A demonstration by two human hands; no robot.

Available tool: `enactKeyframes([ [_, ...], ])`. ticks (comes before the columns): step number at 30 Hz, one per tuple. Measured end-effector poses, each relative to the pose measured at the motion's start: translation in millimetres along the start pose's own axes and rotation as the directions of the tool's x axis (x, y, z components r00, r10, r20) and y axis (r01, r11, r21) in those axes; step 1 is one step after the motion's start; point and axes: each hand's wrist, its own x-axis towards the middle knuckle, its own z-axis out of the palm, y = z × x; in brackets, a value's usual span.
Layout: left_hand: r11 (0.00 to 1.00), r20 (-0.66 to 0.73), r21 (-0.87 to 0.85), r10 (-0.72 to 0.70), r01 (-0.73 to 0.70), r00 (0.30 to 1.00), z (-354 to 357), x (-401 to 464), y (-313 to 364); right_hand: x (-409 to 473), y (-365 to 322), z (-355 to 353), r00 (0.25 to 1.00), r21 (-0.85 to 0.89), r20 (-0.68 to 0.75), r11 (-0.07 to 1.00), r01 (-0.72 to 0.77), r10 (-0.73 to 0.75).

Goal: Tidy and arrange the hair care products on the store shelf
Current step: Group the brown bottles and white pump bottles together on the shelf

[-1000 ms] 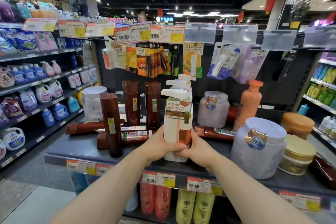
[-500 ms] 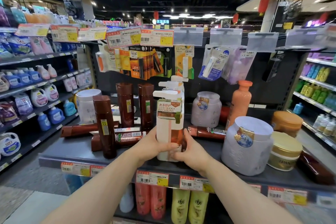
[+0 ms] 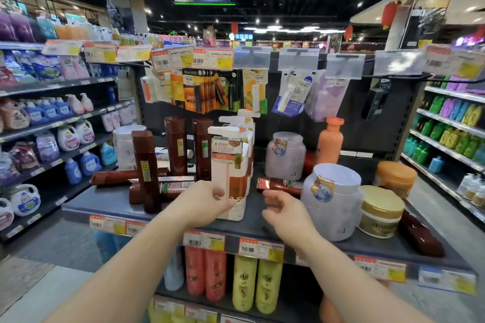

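Pump bottle (image 3: 231, 173) stands upright near the front edge of the shelf (image 3: 110, 204), at the head of a row of like white bottles running back behind it. My left hand (image 3: 203, 200) is just beside its lower left, fingers loosely curled and holding nothing; whether the fingertips touch the bottle I cannot tell. My right hand (image 3: 282, 207) is apart from it on the right, fingers relaxed and empty.

As I judge it, the white row is in order, but much is left. To the left, one brown bottle (image 3: 145, 173) stands near the front and two more stand farther back, while several brown tubes (image 3: 168, 187) lie flat among them. Another tube (image 3: 279, 185) lies on its side between the pump bottle and the big white jar (image 3: 333, 202). At the right edge a dark red bottle (image 3: 420, 236) also lies flat beside a gold-lidded jar (image 3: 380, 211).

Around these stand a pale jar (image 3: 284, 156) and an orange bottle (image 3: 329, 140) farther back, and an orange-lidded jar (image 3: 395, 177) far right. The big white jar crowds the fallen tube on the right, so reaching it means working close beside the jar. Hanging packets (image 3: 204, 92) overhang the back of the shelf.
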Motion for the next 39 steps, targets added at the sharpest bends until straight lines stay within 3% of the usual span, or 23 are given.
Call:
enactKeyframes([
  [4,0.964,-0.052,-0.165,0.202,-0.208,0.978,22,-3,37,-18,0,-24,0.987,-0.083,-0.091,0.989,0.124,-0.131],
  [8,0.941,-0.090,-0.221,0.243,-0.257,0.966,53,21,66,-29,1,-53,0.974,-0.061,-0.138,0.983,0.171,-0.178],
  [12,0.965,-0.065,-0.113,0.229,-0.235,0.971,77,57,86,-45,-4,-83,0.951,0.185,-0.260,0.958,0.219,-0.167],
  [16,0.972,-0.012,0.037,0.234,-0.234,0.972,98,96,94,-45,-4,-122,0.862,0.147,-0.471,0.946,0.289,-0.190],
  [20,0.937,0.043,0.234,0.255,-0.258,0.966,116,128,92,-35,6,-144,0.800,0.117,-0.586,0.964,0.239,-0.127],
  [34,0.738,0.231,0.593,0.226,-0.321,0.946,130,161,95,-2,17,-143,0.785,-0.030,-0.612,0.995,0.097,-0.095],
  [39,0.811,0.277,0.512,0.157,-0.284,0.948,117,154,107,0,16,-140,0.784,-0.022,-0.618,0.998,0.057,-0.059],
])
